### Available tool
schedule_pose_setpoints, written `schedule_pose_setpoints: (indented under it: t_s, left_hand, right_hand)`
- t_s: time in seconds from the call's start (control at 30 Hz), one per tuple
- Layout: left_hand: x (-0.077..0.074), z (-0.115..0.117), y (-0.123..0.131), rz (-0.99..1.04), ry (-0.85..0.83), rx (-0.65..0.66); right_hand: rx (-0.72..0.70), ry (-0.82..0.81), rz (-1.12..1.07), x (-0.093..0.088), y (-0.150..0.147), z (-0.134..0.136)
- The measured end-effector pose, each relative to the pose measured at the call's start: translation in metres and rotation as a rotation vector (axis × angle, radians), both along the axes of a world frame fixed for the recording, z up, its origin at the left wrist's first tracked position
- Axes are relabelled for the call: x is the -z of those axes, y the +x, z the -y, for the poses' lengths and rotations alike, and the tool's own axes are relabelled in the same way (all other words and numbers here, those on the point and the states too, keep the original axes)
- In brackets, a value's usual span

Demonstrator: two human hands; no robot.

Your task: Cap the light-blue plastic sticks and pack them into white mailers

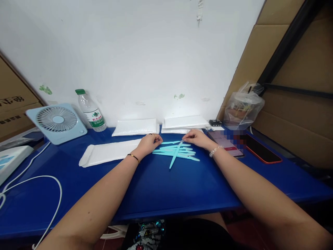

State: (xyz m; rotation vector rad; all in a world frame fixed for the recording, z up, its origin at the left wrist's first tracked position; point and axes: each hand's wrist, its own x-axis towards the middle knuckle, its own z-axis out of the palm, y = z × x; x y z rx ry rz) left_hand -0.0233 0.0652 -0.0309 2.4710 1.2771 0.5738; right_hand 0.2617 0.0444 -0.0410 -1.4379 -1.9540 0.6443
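Several thin light-blue plastic sticks [179,151] lie in a loose pile on the blue table [166,187]. My right hand [197,137] pinches the far end of one stick that slants toward me across the pile. My left hand [149,143] rests with curled fingers at the pile's left edge, on the end of a long white padded envelope [109,152]. Whether the left fingers hold anything I cannot make out.
More white envelopes [135,127] and a second stack [184,123] lie against the wall. A small fan [57,121] and water bottle [91,111] stand at the left, with a white cable [33,180]. Two phones [260,149] and a plastic bag [243,107] sit at the right.
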Motion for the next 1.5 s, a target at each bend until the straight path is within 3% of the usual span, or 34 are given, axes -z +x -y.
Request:
schedule_pose_setpoints:
  t_s: [0.1,0.2,0.37,0.53,0.73,0.83,0.93,1.1,1.3,1.5]
  left_hand:
    - [-0.004,0.004,0.000,-0.006,-0.022,0.029]
    - [-0.009,0.012,-0.001,0.034,-0.079,0.079]
    - [-0.013,0.023,0.001,0.056,-0.206,0.235]
    - [-0.022,0.032,0.004,0.072,-0.304,0.298]
    - [-0.034,0.041,0.011,0.138,-0.240,0.182]
    - [-0.028,0.035,0.014,0.083,-0.139,0.081]
    - [-0.019,0.025,0.013,0.050,-0.062,-0.027]
    - [-0.007,0.020,0.016,-0.049,0.044,-0.085]
    - [-0.006,0.022,0.020,-0.066,0.028,0.019]
    - [-0.014,0.026,0.009,-0.033,-0.122,0.206]
  right_hand:
    - [-0.013,0.088,0.022,-0.008,-0.003,0.008]
    - [-0.158,0.144,0.110,-0.021,-0.009,0.020]
    - [-0.268,0.104,0.264,-0.029,-0.017,0.029]
    - [-0.342,0.000,0.136,-0.029,-0.013,0.029]
    - [-0.273,-0.083,-0.038,-0.036,-0.027,0.033]
    - [-0.251,-0.075,-0.039,-0.037,-0.026,0.031]
    - [-0.142,-0.062,-0.036,-0.036,-0.009,0.024]
    - [-0.073,-0.057,0.092,-0.023,0.017,0.011]
    - [-0.150,0.047,0.141,-0.010,0.008,0.003]
    - [-0.194,0.000,0.165,-0.022,0.013,0.015]
